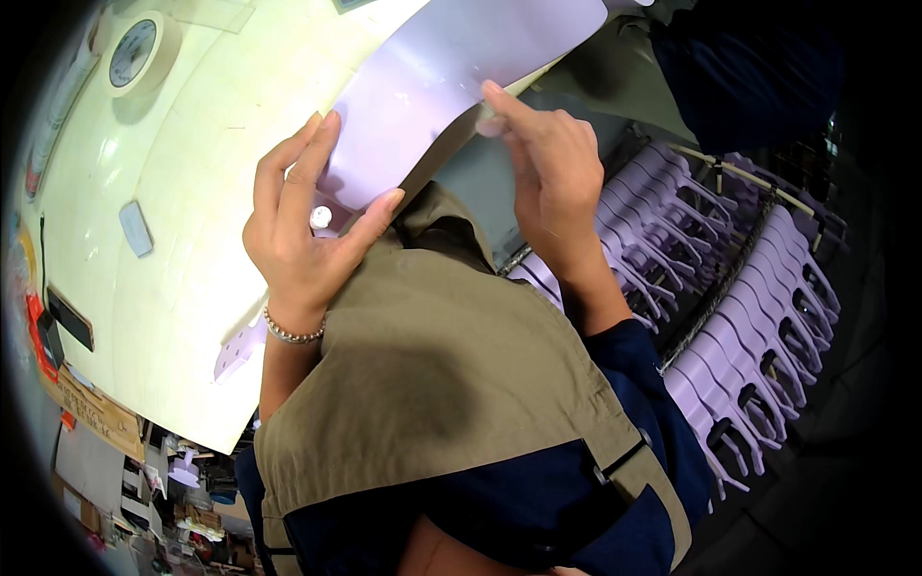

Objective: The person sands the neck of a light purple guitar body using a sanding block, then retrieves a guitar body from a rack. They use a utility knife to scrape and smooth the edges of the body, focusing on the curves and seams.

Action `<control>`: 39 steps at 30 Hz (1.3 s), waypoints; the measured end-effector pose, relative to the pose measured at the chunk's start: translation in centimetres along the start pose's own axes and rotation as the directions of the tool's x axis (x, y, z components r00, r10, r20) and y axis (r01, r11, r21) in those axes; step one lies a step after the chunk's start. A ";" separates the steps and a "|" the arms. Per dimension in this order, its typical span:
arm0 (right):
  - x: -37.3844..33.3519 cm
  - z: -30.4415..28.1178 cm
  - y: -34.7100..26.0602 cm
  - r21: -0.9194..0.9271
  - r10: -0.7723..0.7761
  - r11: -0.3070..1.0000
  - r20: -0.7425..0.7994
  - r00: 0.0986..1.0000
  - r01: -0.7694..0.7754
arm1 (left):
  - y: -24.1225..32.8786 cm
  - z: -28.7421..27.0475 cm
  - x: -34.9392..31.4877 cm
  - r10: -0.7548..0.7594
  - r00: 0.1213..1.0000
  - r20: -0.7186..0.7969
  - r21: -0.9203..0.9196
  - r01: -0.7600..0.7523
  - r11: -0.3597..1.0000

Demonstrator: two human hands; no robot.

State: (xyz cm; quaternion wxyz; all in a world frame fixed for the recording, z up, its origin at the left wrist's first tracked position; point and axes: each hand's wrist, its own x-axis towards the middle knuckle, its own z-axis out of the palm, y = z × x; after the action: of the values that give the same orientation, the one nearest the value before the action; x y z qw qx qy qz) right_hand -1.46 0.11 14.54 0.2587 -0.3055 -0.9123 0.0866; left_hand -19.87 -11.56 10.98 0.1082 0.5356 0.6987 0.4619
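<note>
A curved, glossy lavender plastic panel [423,91] is tilted over the table's near edge. My left hand [298,206] grips its lower left corner, fingers on the outer side and thumb along the bottom edge. Beside that palm shows a small white round end [321,218] of something mostly hidden. My right hand [557,168] is at the panel's right edge, its fingers drawn together in a slightly blurred pinch. A small pale bit shows at those fingertips, too unclear to name. Under my left wrist lies a lavender piece with holes [240,350], partly covered.
On the pale table [192,298] are a roll of masking tape [144,53], a small grey block [135,228] and a dark flat phone-like object [70,319]. Rows of lavender plastic parts [749,336] hang at my right. Dark blue cloth [749,77] is at the far right.
</note>
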 end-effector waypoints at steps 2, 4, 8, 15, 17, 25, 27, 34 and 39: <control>-0.1 0.0 -0.5 0.222 0.182 0.958 0.008 0.983 -0.179 | 0.1 -0.1 0.1 -0.009 1.000 0.004 0.002 0.009 1.000; -0.2 0.1 -1.3 0.392 0.387 0.834 0.084 0.918 -0.387 | 0.1 -0.1 0.1 -0.016 1.000 0.011 0.000 0.016 1.000; 0.0 0.1 -1.7 0.540 0.592 0.623 0.148 0.792 -0.566 | 0.2 -0.1 0.1 -0.021 1.000 0.013 -0.002 0.021 1.000; 0.8 0.1 -1.8 0.491 0.604 0.641 0.152 0.783 -0.590 | 0.1 -0.1 0.1 -0.022 1.000 0.015 -0.011 0.022 1.000; 0.9 0.2 -1.7 0.468 0.617 0.645 0.147 0.773 -0.604 | 0.0 -0.1 0.1 -0.012 1.000 0.015 -0.007 0.012 1.000; 1.1 -0.3 -2.2 0.380 0.629 0.676 0.146 0.763 -0.631 | -0.1 0.0 0.1 0.009 1.000 0.009 -0.012 -0.008 1.000; 0.9 -0.4 -2.0 0.357 0.567 0.751 0.082 0.820 -0.555 | -0.2 0.0 0.1 0.010 1.000 0.008 -0.014 -0.010 1.000; 0.6 0.1 -0.1 -0.077 0.050 0.996 -0.065 0.997 -0.054 | -0.2 -0.1 0.1 0.001 1.000 0.009 -0.011 -0.001 1.000; -0.1 0.2 0.1 -0.150 0.032 0.988 -0.069 0.997 -0.043 | -0.2 0.0 0.1 0.000 1.000 0.011 -0.006 0.000 1.000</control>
State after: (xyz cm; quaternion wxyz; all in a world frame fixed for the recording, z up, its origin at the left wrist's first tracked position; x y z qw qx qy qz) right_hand -1.45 0.14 14.26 0.2635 -0.3441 -0.9011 0.0120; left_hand -20.02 -11.49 10.90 0.1134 0.5378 0.6967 0.4609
